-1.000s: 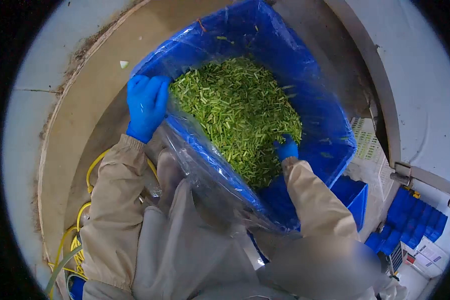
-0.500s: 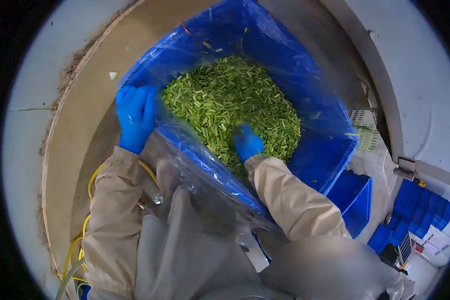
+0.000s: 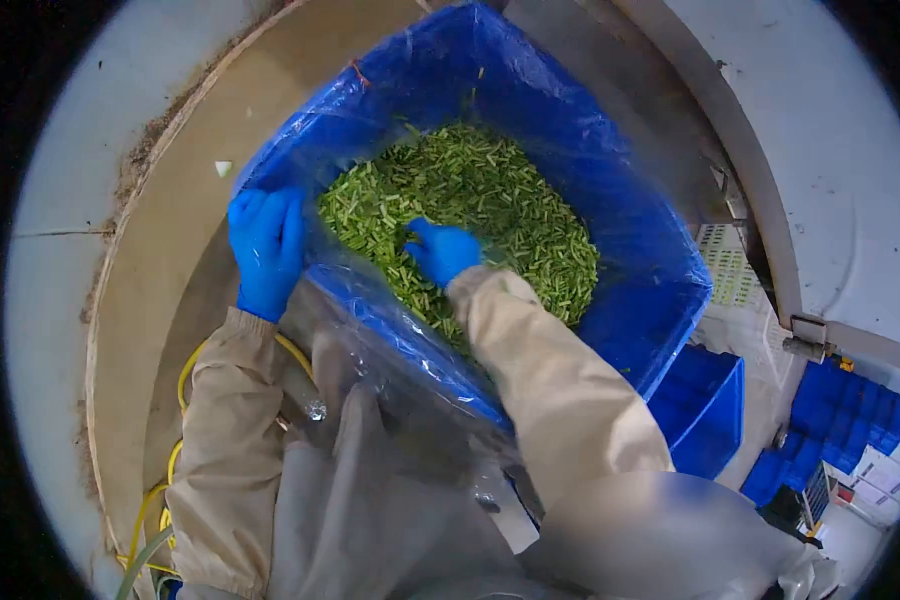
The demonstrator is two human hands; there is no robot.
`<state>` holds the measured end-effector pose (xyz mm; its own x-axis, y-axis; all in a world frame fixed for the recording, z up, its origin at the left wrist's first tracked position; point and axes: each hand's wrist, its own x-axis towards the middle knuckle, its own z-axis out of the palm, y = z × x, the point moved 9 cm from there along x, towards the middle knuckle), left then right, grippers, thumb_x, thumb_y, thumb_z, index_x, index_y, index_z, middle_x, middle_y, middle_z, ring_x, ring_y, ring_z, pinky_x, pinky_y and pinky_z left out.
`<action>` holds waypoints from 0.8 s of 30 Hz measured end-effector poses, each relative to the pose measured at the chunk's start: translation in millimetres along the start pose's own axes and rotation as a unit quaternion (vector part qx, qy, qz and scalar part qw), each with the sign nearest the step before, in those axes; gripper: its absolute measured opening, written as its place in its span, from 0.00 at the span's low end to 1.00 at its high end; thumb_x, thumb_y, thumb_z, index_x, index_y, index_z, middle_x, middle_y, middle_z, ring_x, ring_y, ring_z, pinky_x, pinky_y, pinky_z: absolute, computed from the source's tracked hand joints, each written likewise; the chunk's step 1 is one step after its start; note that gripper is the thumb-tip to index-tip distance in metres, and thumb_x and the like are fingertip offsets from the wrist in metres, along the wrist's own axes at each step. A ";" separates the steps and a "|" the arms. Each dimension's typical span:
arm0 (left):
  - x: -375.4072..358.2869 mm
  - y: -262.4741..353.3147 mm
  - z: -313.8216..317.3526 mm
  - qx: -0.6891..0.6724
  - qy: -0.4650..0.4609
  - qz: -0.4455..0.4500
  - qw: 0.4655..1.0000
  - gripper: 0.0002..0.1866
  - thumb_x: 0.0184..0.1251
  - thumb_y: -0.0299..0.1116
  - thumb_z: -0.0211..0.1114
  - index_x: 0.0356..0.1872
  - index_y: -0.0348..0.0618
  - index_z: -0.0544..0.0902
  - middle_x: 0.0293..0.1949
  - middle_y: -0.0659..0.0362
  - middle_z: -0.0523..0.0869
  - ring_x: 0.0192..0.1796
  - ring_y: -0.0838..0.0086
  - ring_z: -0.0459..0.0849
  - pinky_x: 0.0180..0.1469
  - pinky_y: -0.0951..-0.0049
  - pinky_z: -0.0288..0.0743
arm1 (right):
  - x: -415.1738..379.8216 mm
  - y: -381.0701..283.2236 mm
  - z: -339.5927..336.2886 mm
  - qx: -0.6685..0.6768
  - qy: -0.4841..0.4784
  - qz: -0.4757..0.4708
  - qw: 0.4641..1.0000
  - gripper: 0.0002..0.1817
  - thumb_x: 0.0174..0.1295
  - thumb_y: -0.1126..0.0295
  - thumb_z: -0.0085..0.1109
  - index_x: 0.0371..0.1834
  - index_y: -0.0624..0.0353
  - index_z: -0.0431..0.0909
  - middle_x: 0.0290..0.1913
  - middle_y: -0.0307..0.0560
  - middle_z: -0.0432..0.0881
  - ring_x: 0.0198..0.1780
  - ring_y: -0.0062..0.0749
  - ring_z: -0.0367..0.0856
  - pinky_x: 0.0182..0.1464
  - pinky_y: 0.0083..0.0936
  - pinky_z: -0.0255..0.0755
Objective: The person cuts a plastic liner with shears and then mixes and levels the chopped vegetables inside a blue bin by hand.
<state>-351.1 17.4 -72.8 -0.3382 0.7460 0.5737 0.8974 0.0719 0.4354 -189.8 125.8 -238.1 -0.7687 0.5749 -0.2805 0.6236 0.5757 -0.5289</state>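
A big blue bin [image 3: 660, 325] lined with clear plastic [image 3: 410, 345] holds a heap of chopped green stalks [image 3: 510, 190]. My left hand [image 3: 267, 250], in a blue glove, grips the bin's lined rim at the left corner, fingers folded over it. Over the left part of the heap is my right hand [image 3: 445, 252], also blue-gloved. Its thumb and fingers are apart and touch the cut pieces, and some fingertips are hidden among them. I cannot make out any piece held in it.
A smaller blue crate [image 3: 705, 400] sits beyond the bin's right side, near several stacked blue crates [image 3: 845, 415]. A yellow hose [image 3: 177, 450] lies at lower left. A curved pale wall [image 3: 70, 260] and a curved metal edge [image 3: 760, 190] flank the bin.
My right hand has moved left and slightly up across the heap, its thumb and fingers now showing more. My left hand stays on the rim.
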 end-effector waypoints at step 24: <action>3.5 4.4 -4.5 -0.011 0.003 0.016 1.000 0.03 0.52 0.25 0.57 0.27 0.41 0.78 0.20 0.56 0.71 0.27 0.64 0.70 0.38 0.67 0.61 | 17.7 -13.7 81.8 0.069 -0.178 -0.029 0.981 0.29 0.51 0.56 0.57 0.54 0.63 0.70 0.47 0.63 0.76 0.49 0.53 0.74 0.54 0.36 0.66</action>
<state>-349.7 17.4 -65.7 -0.3122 0.7430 0.5920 0.9010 0.0341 0.4324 -223.6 80.6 -301.4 -0.8192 0.2895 -0.4950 0.5702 0.5028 -0.6496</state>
